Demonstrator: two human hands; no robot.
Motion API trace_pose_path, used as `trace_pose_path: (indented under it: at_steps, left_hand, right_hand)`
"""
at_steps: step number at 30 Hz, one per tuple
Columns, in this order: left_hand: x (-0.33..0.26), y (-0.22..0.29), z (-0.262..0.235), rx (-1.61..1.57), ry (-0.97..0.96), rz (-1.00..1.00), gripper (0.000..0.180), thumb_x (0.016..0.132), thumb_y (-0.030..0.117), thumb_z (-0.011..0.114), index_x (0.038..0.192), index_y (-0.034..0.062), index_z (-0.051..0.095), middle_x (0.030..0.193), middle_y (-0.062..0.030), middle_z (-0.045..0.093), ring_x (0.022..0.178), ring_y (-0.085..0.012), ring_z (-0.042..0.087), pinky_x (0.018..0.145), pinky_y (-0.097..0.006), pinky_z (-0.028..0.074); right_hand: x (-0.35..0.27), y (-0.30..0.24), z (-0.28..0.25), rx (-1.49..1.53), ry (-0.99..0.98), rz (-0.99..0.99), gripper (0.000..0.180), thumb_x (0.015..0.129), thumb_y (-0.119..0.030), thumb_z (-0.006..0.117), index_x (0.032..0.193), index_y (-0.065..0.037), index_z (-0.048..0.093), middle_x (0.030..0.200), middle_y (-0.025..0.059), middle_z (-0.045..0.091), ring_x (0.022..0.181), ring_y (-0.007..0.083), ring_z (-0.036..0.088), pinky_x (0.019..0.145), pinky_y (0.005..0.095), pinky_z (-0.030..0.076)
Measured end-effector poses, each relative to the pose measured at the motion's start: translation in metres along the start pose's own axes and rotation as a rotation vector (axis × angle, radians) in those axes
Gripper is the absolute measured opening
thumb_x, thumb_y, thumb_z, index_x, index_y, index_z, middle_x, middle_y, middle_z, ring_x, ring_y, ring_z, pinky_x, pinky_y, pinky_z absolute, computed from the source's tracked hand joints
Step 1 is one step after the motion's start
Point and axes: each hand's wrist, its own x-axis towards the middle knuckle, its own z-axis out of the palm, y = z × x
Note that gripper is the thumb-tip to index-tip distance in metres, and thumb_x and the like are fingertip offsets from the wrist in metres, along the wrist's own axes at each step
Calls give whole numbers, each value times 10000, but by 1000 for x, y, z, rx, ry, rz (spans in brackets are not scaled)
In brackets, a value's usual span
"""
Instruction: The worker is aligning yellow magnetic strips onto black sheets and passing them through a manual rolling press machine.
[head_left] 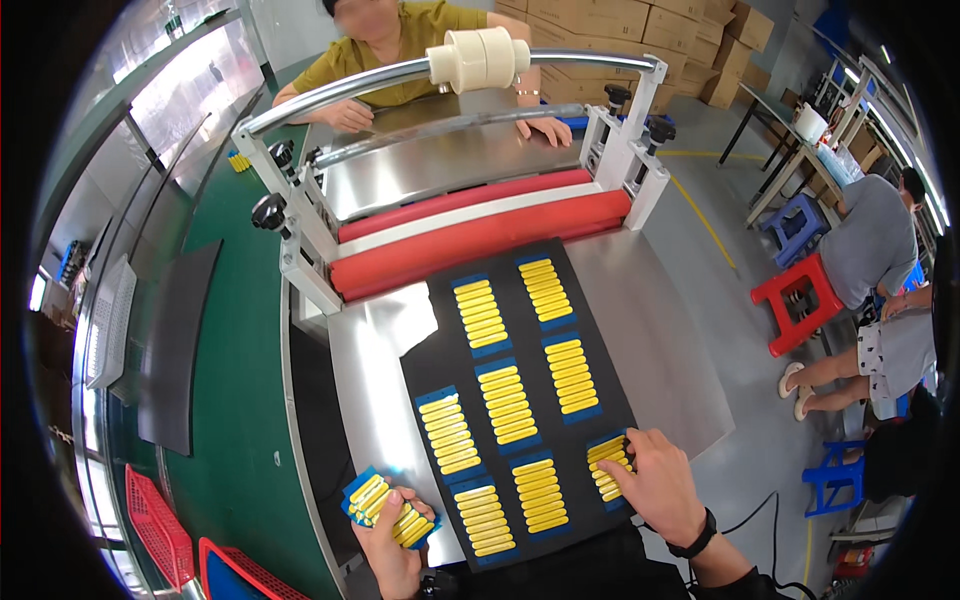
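My left hand (393,538) is closed around a small stack of blue cards (372,497) bearing rows of yellow strips, over the near left corner of a metal bed. At the near right edge of a black sheet (520,368), my right hand (660,484) grips a similar card (608,468) between thumb and fingers, the card lying on or just over the sheet. Several more such cards lie in columns on that sheet, among them a middle card (508,402) and a far right card (545,288). The sheet's far end reaches a red roller (480,243).
The roller machine has a chrome bar (345,95) and black knobs (270,211). Across it, a person (420,40) rests their hands on the metal surface. Left stands a green table (235,400) with a dark board (180,350) and red baskets (155,525). People and stools (795,300) are at right.
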Motion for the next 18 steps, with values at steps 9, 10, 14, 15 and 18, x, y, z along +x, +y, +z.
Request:
trace_pose_path:
  at_steps: [9,10,14,15,18]
  left_hand:
    - [-4,3,15,321,38,56,405,908,59,700,1263,-58,544,1167,-217,700,672,-229,697,629,-342,588]
    - [-4,1,14,321,33,57,405,908,59,700,1263,-58,544,1167,-217,700,672,-229,697,629,-342,588]
    - [-6,1,15,285,-48,-133,413,899,36,694,1261,-80,533,1170,-236,691,670,-274,707,606,-382,591]
    - [-6,2,16,280,-40,-139,418,899,38,695,1263,-85,531,1169,-237,690,670,-278,708,603,-386,591]
    - [-11,6,18,265,-49,-173,422,898,39,692,1265,-90,528,1175,-236,688,676,-284,710,603,-390,591]
  right_hand:
    - [26,27,-8,176,176,-69,380,858,-261,802,1105,0,678,907,108,641,738,243,643,649,339,531]
    - [28,33,-7,177,180,-67,380,858,-261,802,1105,0,678,907,108,641,738,243,643,649,339,531]
    - [32,47,-3,359,225,-2,233,869,-119,779,1049,6,702,838,90,651,674,184,617,618,277,506]
    - [32,48,-4,393,184,34,198,871,-84,770,1028,18,707,818,86,654,657,169,608,612,262,498]
    - [34,56,-2,502,200,60,145,875,-62,762,979,28,715,782,65,666,654,116,592,618,243,488]
